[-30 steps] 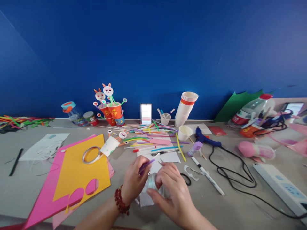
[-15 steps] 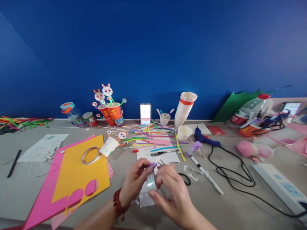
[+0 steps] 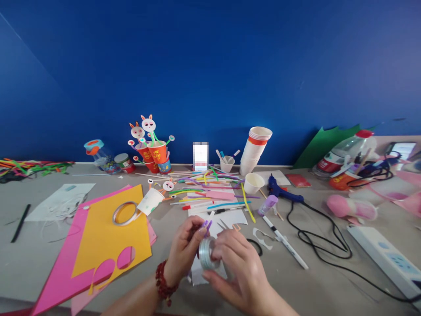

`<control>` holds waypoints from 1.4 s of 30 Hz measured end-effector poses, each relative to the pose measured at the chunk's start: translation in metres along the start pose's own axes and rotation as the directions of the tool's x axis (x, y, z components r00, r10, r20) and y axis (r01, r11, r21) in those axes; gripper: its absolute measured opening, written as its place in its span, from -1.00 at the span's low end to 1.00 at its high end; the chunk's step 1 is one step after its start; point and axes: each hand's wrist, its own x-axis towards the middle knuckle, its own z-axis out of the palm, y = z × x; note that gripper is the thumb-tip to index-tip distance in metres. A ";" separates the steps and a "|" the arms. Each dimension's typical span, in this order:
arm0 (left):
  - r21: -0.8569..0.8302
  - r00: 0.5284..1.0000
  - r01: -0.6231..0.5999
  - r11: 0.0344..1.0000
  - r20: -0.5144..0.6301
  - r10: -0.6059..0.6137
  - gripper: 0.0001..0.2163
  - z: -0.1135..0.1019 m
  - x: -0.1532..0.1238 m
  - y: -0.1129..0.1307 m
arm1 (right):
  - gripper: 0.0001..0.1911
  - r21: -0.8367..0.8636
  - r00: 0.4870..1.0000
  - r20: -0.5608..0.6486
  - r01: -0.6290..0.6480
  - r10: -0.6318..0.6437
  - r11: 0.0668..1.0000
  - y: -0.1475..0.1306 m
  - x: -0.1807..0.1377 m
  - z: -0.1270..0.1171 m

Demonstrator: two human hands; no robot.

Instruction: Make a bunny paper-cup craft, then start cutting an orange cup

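My left hand (image 3: pixel 188 241) pinches a small purple strip (image 3: pixel 207 225) with a white tip between thumb and fingers. A roll of clear tape (image 3: pixel 205 253) is in my right hand (image 3: pixel 238 259), whose fingers curl around its right side. The roll almost touches my left fingertips; whether a tape end joins it to the strip I cannot tell. Beneath my hands lies white paper (image 3: pixel 199 274). Scissors are partly hidden under my right hand, with a black handle loop (image 3: pixel 258 247) and the blade tips showing.
Coloured sticks and pens (image 3: pixel 210 193) spread ahead. On the left, yellow card (image 3: pixel 108 232) carries a tape ring (image 3: pixel 115 215) beside a decorated white cup (image 3: pixel 149 202). A blue glue gun (image 3: pixel 284 193), its cord, a white marker (image 3: pixel 286 243) and a power strip (image 3: pixel 384 254) lie on the right.
The tape roll has turned to show more of its round side and shifted slightly down. My right fingers have moved over its edge. The purple strip shows more clearly in my left hand.
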 end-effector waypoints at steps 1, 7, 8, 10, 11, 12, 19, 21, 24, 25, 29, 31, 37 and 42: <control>-0.023 1.000 0.006 1.000 -0.005 -0.006 -0.81 0.000 0.000 -0.001 | -0.84 -0.023 0.998 -0.008 0.066 -0.066 0.998 0.000 -0.001 -0.001; -0.072 1.000 -0.010 0.997 0.020 0.012 -0.81 0.000 -0.002 -0.001 | -0.80 0.095 0.970 -0.201 -0.119 0.136 0.988 0.007 0.000 -0.002; -0.074 0.998 -0.027 0.997 0.046 0.030 -0.82 0.000 -0.003 -0.001 | -0.83 0.140 0.958 -0.193 -0.189 0.214 0.972 0.010 0.002 -0.001; -0.099 0.992 -0.045 0.994 0.110 0.056 -0.84 0.000 -0.004 -0.002 | -0.90 0.228 0.950 -0.120 -0.257 0.289 0.939 0.015 0.005 0.001; -0.122 0.988 -0.048 0.991 0.138 0.065 -0.86 0.000 -0.005 -0.003 | -0.94 0.262 0.952 -0.085 -0.265 0.296 0.928 0.018 0.006 0.002; -0.145 0.984 -0.052 0.988 0.161 0.075 -0.87 0.000 -0.006 -0.004 | -0.96 0.285 0.953 -0.065 -0.266 0.295 0.921 0.019 0.007 0.003; -0.199 0.992 -0.002 0.980 0.127 0.028 -0.86 0.005 -0.009 0.000 | -0.95 0.270 0.953 -0.115 -0.243 0.282 0.932 0.018 0.006 0.006; -0.214 0.994 0.029 0.976 0.113 -0.004 -0.83 0.006 -0.008 0.004 | -0.94 0.287 0.945 -0.109 -0.268 0.309 0.920 0.019 0.005 0.008; -0.266 0.986 0.140 0.954 0.125 -0.110 -0.77 0.006 -0.006 0.008 | -0.90 0.287 0.936 -0.096 -0.300 0.339 0.910 0.023 0.004 0.010; -0.288 0.977 0.195 0.937 0.146 -0.158 -0.74 0.006 -0.004 0.008 | -0.90 0.275 0.935 -0.093 -0.306 0.342 0.911 0.024 0.003 0.010; -0.351 0.917 0.388 0.852 0.242 -0.318 -0.67 0.007 0.000 0.004 | -0.87 0.245 0.917 -0.050 -0.372 0.395 0.895 0.031 0.001 0.011; -0.370 0.907 0.415 0.831 0.240 -0.346 -0.66 0.007 0.000 0.002 | -0.87 0.240 0.909 -0.030 -0.397 0.415 0.886 0.033 0.000 0.012; -0.327 0.930 0.368 0.871 0.159 -0.333 -0.68 0.007 -0.001 0.006 | -0.86 0.265 0.904 -0.024 -0.406 0.426 0.875 0.035 0.000 0.015; -0.307 0.929 0.361 0.881 0.195 -0.313 -0.72 0.007 0.002 0.004 | -0.84 0.293 0.883 -0.023 -0.443 0.469 0.847 0.039 -0.004 0.019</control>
